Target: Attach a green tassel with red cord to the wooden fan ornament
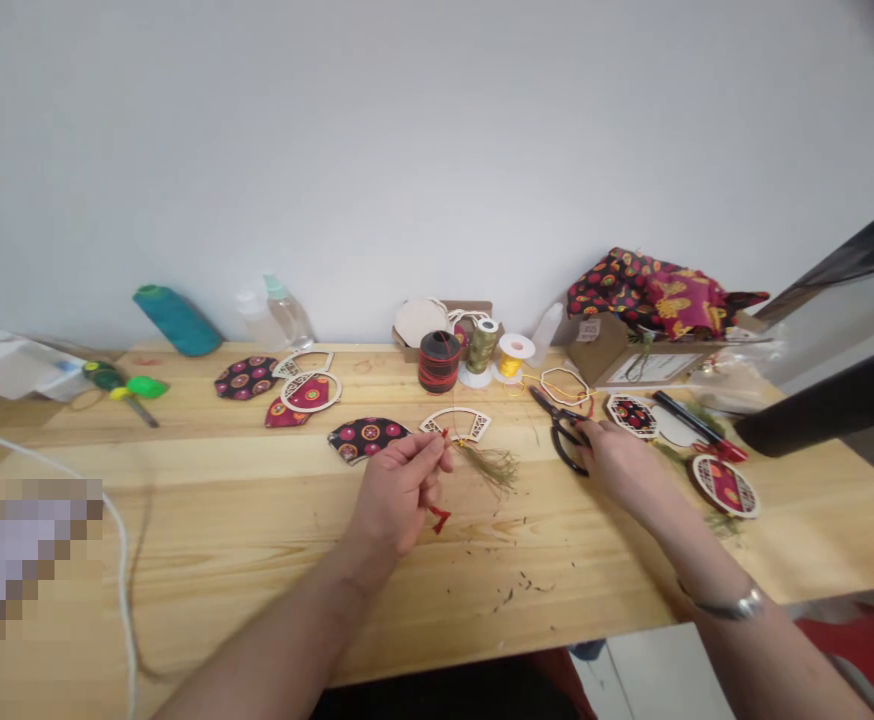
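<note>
My left hand [399, 485] is closed in a pinch on a red cord [439, 519], whose knotted end hangs below the fingers. Just beyond it lies a fan-shaped wooden frame [474, 428] with a green tassel [493, 465]. Left of these rests a dark patterned fabric fan piece [366, 436]. On the right, my right hand [613, 460] grips the handles of black scissors [568, 430], which lie on the table pointing to the back left; its fingertips are partly hidden.
Spools of red thread [439, 362], green thread [483, 350] and yellow thread [513, 358] stand at the back. Finished round ornament [727, 486] and marker [688, 422] lie right. A cardboard box [632, 355] holds fabric. A white cable [118, 540] crosses the left; a black post [819, 390] stands right.
</note>
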A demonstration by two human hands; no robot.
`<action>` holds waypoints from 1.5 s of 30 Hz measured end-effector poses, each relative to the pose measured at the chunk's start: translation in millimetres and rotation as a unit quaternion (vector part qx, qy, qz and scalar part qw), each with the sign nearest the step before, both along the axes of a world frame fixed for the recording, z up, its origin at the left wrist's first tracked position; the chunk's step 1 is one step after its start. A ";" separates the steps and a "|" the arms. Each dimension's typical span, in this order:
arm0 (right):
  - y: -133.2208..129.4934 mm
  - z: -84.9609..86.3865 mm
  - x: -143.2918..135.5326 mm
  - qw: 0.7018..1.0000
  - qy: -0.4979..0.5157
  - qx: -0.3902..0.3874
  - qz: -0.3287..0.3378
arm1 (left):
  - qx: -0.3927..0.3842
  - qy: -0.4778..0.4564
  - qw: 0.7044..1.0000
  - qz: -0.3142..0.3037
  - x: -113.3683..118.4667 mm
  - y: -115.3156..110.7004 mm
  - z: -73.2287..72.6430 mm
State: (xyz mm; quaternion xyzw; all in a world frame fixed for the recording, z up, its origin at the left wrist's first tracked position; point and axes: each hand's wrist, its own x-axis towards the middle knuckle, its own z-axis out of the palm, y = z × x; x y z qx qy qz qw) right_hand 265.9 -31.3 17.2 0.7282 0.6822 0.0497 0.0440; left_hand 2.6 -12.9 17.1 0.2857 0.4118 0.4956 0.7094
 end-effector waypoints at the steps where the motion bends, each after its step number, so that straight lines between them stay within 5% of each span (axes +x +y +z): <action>1: 7.5 3.1 -4.7 1.000 -0.004 0.010 0.001 | 0.000 0.002 1.000 -0.003 0.1 0.0 -0.4; 3: 20.1 12.0 -20.4 0.999 0.027 0.035 0.023 | 0.000 0.007 1.000 -0.008 0.4 -0.3 -1.1; 5: 28.2 21.5 -44.3 0.978 0.164 0.080 0.097 | 0.001 0.014 1.000 -0.014 0.7 -0.9 -1.6; 8: 33.3 26.8 -83.7 0.860 0.432 0.070 0.263 | 0.003 0.022 1.000 -0.021 1.1 -1.7 -2.0; 10: 34.0 21.4 -101.6 0.789 0.533 0.004 0.304 | 0.007 0.026 0.999 -0.025 1.0 -1.5 -2.6; 12: 34.3 12.0 -108.8 0.758 0.579 -0.040 0.298 | 0.011 0.032 0.999 -0.026 0.9 -0.6 -3.2; 18: 36.9 -3.4 -98.7 0.781 0.576 -0.021 0.241 | 0.017 0.065 0.998 -0.004 0.8 3.9 -5.9; 26: 32.9 0.9 -94.3 0.842 0.415 0.098 0.330 | 0.058 0.171 0.983 0.009 -0.1 4.2 -13.2; 35: 37.3 -1.1 -89.3 0.822 0.430 0.095 0.362 | 0.080 0.261 0.956 -0.103 -1.5 1.7 -18.5; 45: 45.3 -11.3 -92.3 0.775 0.584 0.014 0.243 | 0.074 0.191 0.972 -0.117 -2.2 0.5 -19.7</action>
